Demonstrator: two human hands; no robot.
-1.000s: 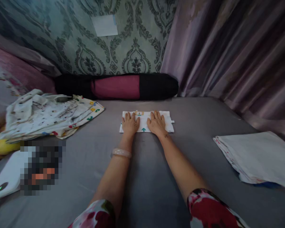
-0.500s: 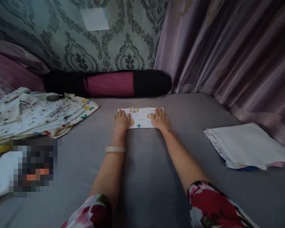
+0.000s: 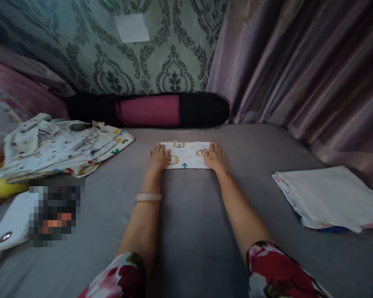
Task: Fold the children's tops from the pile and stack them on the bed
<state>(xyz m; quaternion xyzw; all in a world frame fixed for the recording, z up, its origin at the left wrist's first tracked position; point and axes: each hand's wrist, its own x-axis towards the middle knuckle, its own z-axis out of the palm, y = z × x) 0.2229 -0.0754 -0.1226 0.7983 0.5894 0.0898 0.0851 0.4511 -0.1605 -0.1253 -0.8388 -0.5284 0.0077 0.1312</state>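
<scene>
A white cloth (image 3: 188,155) printed with lion faces and a green arrow-like shape lies folded into a flat oblong on the grey bed sheet. My left hand (image 3: 159,158) rests palm down on its left end, fingers stretched forward and thumb toward the middle. On the right end lies my right hand (image 3: 214,157), also flat, with its thumb pointing inward. Both hands touch the cloth from above without gripping it. The cloth's outer ends are partly hidden under them.
A loose pile of printed clothes (image 3: 59,145) lies on the left. Nearer are a yellow item (image 3: 6,186) and a white object with a metal ring (image 3: 10,225), partly pixelated. Folded cloths (image 3: 329,196) are stacked on the right. A black-and-pink bolster (image 3: 149,111) lies along the wall.
My hands have slid slightly apart toward the cloth's ends, baring more of its print. The whole view has shifted a little.
</scene>
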